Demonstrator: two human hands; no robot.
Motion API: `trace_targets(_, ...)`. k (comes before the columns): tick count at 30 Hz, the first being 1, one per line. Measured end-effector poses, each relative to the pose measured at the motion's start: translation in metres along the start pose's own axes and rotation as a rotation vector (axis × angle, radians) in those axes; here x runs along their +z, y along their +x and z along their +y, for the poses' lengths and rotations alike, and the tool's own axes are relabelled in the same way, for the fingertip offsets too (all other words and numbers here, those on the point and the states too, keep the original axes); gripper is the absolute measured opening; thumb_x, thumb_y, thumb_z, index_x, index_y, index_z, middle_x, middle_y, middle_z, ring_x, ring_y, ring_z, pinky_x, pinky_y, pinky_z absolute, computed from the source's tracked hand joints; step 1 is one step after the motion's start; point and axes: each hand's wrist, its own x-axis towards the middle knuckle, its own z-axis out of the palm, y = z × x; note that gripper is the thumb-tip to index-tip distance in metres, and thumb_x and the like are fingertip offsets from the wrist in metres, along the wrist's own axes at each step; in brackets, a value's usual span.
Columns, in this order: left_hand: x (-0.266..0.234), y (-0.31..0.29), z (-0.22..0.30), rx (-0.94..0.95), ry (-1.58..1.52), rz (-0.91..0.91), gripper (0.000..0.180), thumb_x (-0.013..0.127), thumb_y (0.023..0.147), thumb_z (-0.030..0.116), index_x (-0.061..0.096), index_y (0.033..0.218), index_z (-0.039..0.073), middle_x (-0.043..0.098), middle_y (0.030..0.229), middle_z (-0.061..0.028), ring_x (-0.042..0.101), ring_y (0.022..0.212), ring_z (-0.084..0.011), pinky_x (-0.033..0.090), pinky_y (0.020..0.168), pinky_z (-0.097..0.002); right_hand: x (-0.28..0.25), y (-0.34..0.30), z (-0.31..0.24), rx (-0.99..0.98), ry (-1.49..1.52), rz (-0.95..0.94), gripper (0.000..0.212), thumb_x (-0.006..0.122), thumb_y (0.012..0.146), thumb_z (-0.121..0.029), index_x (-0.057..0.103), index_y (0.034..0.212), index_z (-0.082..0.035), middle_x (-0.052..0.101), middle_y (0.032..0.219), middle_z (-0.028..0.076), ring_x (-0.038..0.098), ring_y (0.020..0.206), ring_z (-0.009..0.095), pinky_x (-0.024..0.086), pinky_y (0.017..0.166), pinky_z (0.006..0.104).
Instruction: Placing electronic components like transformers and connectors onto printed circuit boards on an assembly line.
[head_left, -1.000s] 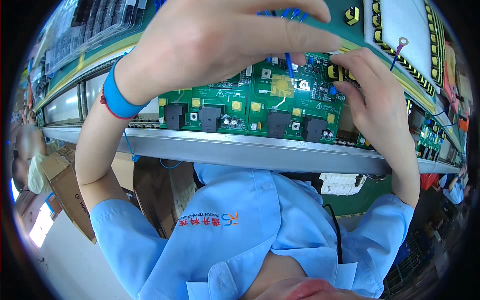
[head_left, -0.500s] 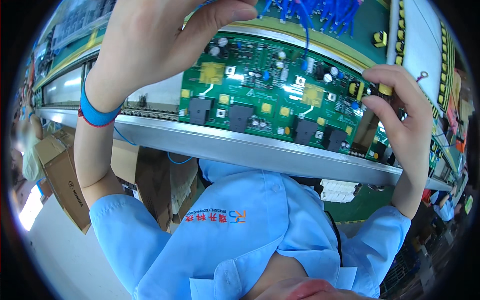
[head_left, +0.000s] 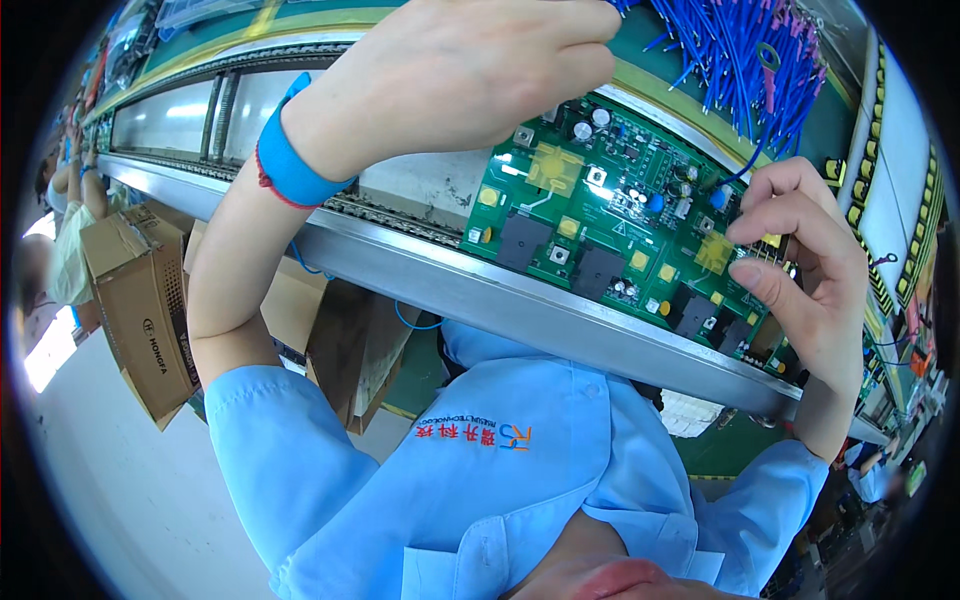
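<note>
A green circuit board (head_left: 600, 215) with black relays, capacitors and yellow-taped squares lies on the rails in front of me. My left hand (head_left: 470, 85) is above its far left corner, fingers folded together; what they hold, if anything, is hidden. Over the board's right part, my right hand (head_left: 815, 250) pinches a small transformer (head_left: 772, 243) with yellow tape and a row of metal pins. A blue wire with a ring terminal (head_left: 768, 75) runs down to the board near that hand. Beyond the board lies a thick bundle of blue wires (head_left: 725, 60).
A metal rail (head_left: 420, 275) runs along my side of the line. Black-and-yellow transformers (head_left: 858, 190) stand in rows at the right, beside a white strip. Cardboard boxes (head_left: 140, 300) stand on the floor at lower left. Other people are at the far left and right edges.
The view has shifted, with board and boxes now farther right in the picture. My right hand, with the transformer, has come leftward over the board. My left hand's fingers are folded closer together.
</note>
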Motion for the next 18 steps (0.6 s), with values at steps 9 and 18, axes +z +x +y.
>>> trace_targets(9,0.018,-0.014,-0.017,0.153,0.205,0.256,0.007,0.059,0.081,0.012,0.057,0.080,0.006,0.045,0.082,-0.0061,0.050,0.086,-0.0219,0.034,0.095,-0.0412,0.003,0.004,0.009,0.021,0.113,0.044,0.018,0.066,0.077,0.010,0.065,0.090,-0.002,0.056,0.114,0.007,0.054,0.085,0.007,0.044,0.064,0.0188)
trace_targets(18,0.010,-0.016,-0.016,0.147,0.255,0.260,0.007,0.061,0.080,0.013,0.057,0.077,0.009,0.046,0.082,-0.0043,0.051,0.088,-0.0206,0.034,0.097,-0.0409,0.002,0.004,0.003,0.064,0.177,0.013,0.031,0.067,0.082,-0.002,0.065,0.113,0.002,0.055,0.120,0.010,0.053,0.090,0.010,0.042,0.072,0.0201)
